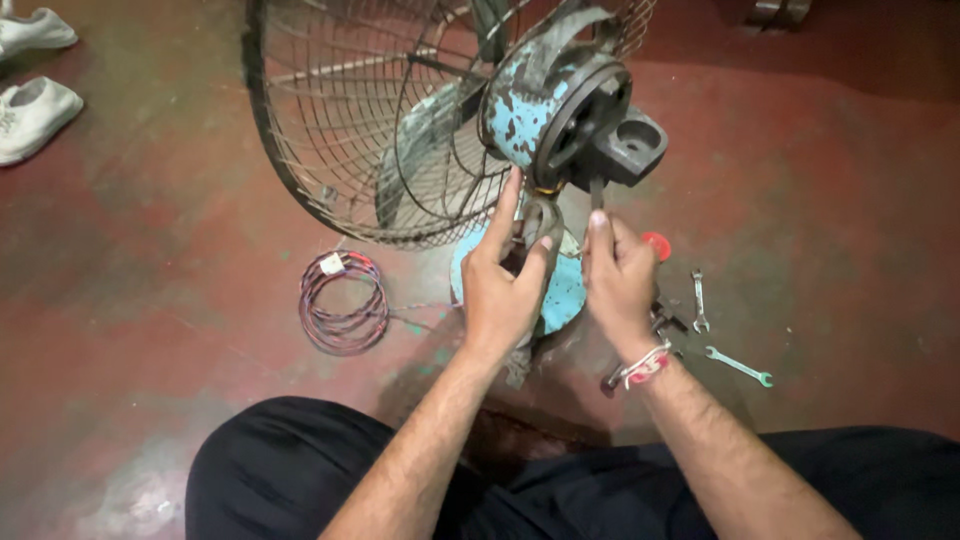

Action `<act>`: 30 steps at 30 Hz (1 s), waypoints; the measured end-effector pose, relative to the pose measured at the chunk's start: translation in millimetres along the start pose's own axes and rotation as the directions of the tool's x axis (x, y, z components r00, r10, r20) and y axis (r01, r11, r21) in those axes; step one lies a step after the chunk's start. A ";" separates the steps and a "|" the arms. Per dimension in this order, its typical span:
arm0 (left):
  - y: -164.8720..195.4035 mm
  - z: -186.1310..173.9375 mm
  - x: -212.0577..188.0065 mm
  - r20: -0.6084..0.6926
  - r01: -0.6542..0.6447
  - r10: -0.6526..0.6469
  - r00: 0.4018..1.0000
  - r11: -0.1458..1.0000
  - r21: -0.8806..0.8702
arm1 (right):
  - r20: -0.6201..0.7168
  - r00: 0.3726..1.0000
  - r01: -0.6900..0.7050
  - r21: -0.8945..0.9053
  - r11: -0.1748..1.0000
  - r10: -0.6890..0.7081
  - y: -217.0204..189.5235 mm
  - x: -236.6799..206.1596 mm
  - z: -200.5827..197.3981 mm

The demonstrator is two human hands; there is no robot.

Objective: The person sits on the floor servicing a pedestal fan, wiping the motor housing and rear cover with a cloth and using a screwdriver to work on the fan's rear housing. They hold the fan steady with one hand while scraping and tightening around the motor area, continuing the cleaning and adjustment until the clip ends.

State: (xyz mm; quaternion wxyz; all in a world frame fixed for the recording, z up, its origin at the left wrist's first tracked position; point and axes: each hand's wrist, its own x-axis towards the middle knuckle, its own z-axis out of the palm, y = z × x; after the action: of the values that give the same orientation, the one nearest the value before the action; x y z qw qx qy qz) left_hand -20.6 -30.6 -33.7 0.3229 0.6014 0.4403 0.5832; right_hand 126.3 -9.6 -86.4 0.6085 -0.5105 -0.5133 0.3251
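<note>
The left hand (503,290) clamps the fan's neck (540,225) steady while the right hand (620,280) pinches a thin tool (597,192) under the motor housing (545,105).

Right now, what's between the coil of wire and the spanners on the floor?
In the head view, both hands, left and right, and the blue fan base lie between the wire coil and spanners.

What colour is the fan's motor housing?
The motor housing is light blue with dark chipped patches, seen in the head view.

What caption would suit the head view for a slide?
Seated on a red floor, a person's left hand and right hand grip the neck of an old blue fan, wire coil and spanners nearby.
</note>
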 end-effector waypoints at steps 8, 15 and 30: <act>2.4 -1.7 1.1 0.013 0.042 -0.042 0.999 0.999 -0.017 | -0.054 0.998 0.026 -0.033 0.999 -0.028 -7.7 -6.1 7.8; 3.2 0.3 -1.3 -0.003 -0.084 0.084 0.996 0.995 -0.049 | -0.048 0.999 0.002 -0.009 1.000 -0.002 -9.6 -3.9 4.8; 4.5 -3.7 -0.3 -0.003 -0.123 0.123 0.992 0.992 -0.008 | -0.020 0.998 0.060 -0.106 0.993 -0.063 -10.1 -1.5 0.5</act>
State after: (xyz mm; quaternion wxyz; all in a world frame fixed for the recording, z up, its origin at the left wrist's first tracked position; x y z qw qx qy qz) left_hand -23.5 -33.2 -29.3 0.2884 0.6254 0.4004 0.6044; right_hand 124.2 -13.5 -77.3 0.5964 -0.5295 -0.5381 0.2728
